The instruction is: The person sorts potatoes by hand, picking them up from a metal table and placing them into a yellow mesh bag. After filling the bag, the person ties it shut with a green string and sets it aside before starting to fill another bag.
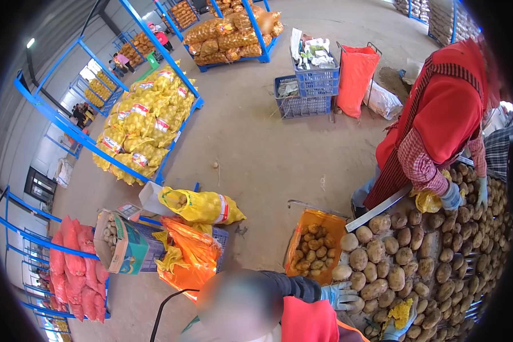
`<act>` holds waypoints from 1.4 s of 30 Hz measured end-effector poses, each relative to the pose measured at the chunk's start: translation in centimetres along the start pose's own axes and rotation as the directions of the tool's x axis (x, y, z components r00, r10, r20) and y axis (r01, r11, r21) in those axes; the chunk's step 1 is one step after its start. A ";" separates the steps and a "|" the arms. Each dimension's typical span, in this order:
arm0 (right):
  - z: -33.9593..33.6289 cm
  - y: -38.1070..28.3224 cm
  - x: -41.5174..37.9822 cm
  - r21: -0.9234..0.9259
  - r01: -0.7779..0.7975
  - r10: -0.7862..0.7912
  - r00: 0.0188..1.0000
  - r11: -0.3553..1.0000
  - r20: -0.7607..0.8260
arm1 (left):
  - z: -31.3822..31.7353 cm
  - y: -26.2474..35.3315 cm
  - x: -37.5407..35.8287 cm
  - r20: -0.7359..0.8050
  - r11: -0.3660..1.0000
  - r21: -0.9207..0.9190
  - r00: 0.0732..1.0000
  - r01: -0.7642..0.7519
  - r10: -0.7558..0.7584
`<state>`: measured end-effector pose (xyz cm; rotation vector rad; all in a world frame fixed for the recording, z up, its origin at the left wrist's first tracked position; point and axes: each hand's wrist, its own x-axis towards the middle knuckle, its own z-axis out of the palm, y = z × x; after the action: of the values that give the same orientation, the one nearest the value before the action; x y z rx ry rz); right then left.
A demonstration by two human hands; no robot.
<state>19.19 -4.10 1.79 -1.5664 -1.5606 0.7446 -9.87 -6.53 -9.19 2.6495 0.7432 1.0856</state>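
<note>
Bluish gloves cover both hands at the bottom. My left hand, at the end of a dark sleeve, rests with fingers stretched out over potatoes at the near edge of the sorting surface. Lower right, my right hand grips a bunched yellow mesh cloth against the potatoes; part of the fingers is hidden. Just left of the surface, an orange-lined crate holds more potatoes. A blurred head shape and a red garment lie along the bottom edge.
A co-worker in red leans over the potatoes, gloved hands near another yellow mesh cloth. A metal rail edges the surface. Blue crates, a filled yellow mesh sack, a potato box and racked sacks stand around.
</note>
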 end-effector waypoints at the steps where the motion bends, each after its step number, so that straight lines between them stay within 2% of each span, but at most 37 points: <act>1: -0.2 0.6 0.1 -0.002 0.002 -0.002 1.000 1.000 -0.001 | -0.1 0.0 0.1 -0.002 1.000 0.000 1.000 -0.002 0.002; 7: -0.3 1.9 0.2 -0.062 0.035 -0.037 0.999 0.997 -0.026 | -0.5 0.1 0.2 0.067 0.999 0.040 0.998 -0.005 0.003; 10: -0.4 2.2 0.0 -0.084 0.042 -0.046 0.998 0.996 -0.039 | 0.1 0.3 -0.1 0.036 0.999 -0.036 0.999 0.034 -0.033; 13: -0.3 2.4 -0.4 -0.114 0.049 -0.056 0.997 0.992 -0.054 | 0.1 0.1 -0.6 0.092 0.998 -0.059 0.995 0.030 -0.025; 15: -0.5 2.6 -0.7 -0.137 0.059 -0.068 0.996 0.989 -0.064 | 0.2 0.0 -0.6 0.125 1.000 0.020 0.992 0.009 -0.012; 22: -0.4 3.2 -0.9 -0.200 0.095 -0.114 0.990 0.975 -0.085 | -0.6 -0.1 0.0 0.096 1.000 0.023 0.995 0.000 -0.002; 24: -0.5 3.5 -1.0 -0.222 0.100 -0.123 0.988 0.970 -0.091 | -0.7 0.0 0.1 0.082 0.999 -0.039 0.997 0.017 -0.014; 27: -0.7 4.1 -1.2 -0.249 0.109 -0.136 0.986 0.962 -0.095 | -1.0 0.1 0.1 0.138 1.000 0.022 0.990 -0.001 -0.002; 32: -0.3 5.1 -1.1 -0.305 0.124 -0.161 0.982 0.944 -0.100 | -1.3 0.1 0.3 0.114 1.000 -0.016 0.993 0.020 -0.018; 40: -0.1 2.8 -0.6 -0.234 0.133 -0.158 0.983 0.963 -0.091 | -1.2 0.0 0.4 0.131 1.000 -0.001 0.991 0.012 -0.012; 42: 0.0 1.7 -0.5 -0.194 0.147 -0.166 0.983 0.970 -0.084 | -0.5 -0.3 0.1 0.076 1.000 0.020 0.997 -0.008 0.007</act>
<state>20.09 -4.50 0.26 -1.5660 -1.6970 0.4363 -10.26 -6.29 -8.88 2.6960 0.7340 0.9781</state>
